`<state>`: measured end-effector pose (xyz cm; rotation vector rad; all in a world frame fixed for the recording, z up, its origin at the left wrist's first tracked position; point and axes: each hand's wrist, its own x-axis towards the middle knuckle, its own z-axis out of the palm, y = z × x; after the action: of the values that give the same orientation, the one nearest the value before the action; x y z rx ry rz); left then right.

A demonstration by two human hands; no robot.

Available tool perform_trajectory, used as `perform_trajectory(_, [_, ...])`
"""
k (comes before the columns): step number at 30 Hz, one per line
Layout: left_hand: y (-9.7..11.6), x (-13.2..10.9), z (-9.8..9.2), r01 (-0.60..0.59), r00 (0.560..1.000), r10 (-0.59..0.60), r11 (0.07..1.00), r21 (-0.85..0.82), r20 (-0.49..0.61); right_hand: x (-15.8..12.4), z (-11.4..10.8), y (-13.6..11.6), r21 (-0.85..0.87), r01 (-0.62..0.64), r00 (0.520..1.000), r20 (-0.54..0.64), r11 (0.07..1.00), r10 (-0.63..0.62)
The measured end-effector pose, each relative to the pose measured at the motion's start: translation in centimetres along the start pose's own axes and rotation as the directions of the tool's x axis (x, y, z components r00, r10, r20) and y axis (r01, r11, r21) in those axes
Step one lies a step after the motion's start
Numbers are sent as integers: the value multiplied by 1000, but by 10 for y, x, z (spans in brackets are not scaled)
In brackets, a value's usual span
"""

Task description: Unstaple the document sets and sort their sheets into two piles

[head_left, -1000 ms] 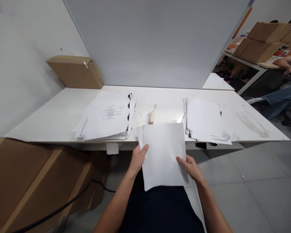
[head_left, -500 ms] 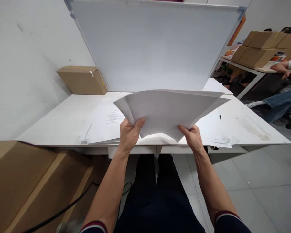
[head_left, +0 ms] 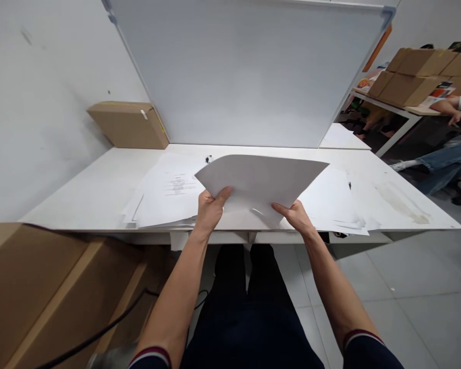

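Both hands grip a bowed stack of paper sheets (head_left: 259, 179) by its near edge, thumbs on top. My left hand (head_left: 211, 207) pinches its left part, and my right hand (head_left: 296, 214) pinches its right part. The sheets are tilted up above the white desk (head_left: 80, 189); how many there are I cannot tell. Left of them lies a loose pile of printed pages (head_left: 169, 192) with lines of text. On the right, partly behind my right hand, rests another pile of white paper (head_left: 330, 202) with uneven edges.
A whiteboard (head_left: 238, 77) leans up at the desk's back. Beside it stands a cardboard box (head_left: 130, 125). Large cardboard (head_left: 38, 287) and a black cable (head_left: 111, 325) are at lower left. Further right, boxes (head_left: 411, 77) sit on another table, near a person's hand (head_left: 455, 118).
The paper stack has come lower and looks narrower, its sheets now lined up rather than fanned. My hands have drawn closer together with it.
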<state>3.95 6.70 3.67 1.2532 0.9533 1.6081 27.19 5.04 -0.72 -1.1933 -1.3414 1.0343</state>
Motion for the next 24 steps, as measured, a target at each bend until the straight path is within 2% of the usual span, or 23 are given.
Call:
perform_trajectory(3, [1,0,-1,-28,999,28,998,-49,-16,0,-6,-11,-105,48,998,-37,993,-52])
perform_trajectory(6, [2,-1,-7,-47,999,45,996,-75,-27,-2,-23,-41,-300,162,977,-89,940,-196])
perform_trajectory(8, [-2,-4,-16,-45,998,43,997,-57,-39,-5,-35,-68,-469,246,950,-58,848,-307])
perform_trajectory(11, [-17,-14,-31,-73,992,79,995,63,-95,-13,-47,-104,-668,350,913,87,657,-398])
perform_trajectory(13, [-31,-23,-40,-90,986,119,972,218,-120,-17,-49,-120,-755,395,898,196,524,-395])
perform_trajectory(15, [-43,-31,-45,-94,986,136,930,356,-96,-18,-46,-128,-815,417,893,286,403,-347])
perform_trajectory(18, [-56,-39,-47,-95,993,116,897,432,-24,-17,-38,-128,-863,431,892,362,264,-271])
perform_trajectory(21, [-65,-41,-48,-29,1000,30,900,435,4,-15,-31,-121,-873,440,891,397,208,-220])
perform_trajectory(24, [-74,-41,-51,82,995,-99,926,368,27,-14,-28,-116,-880,426,903,402,208,-148])
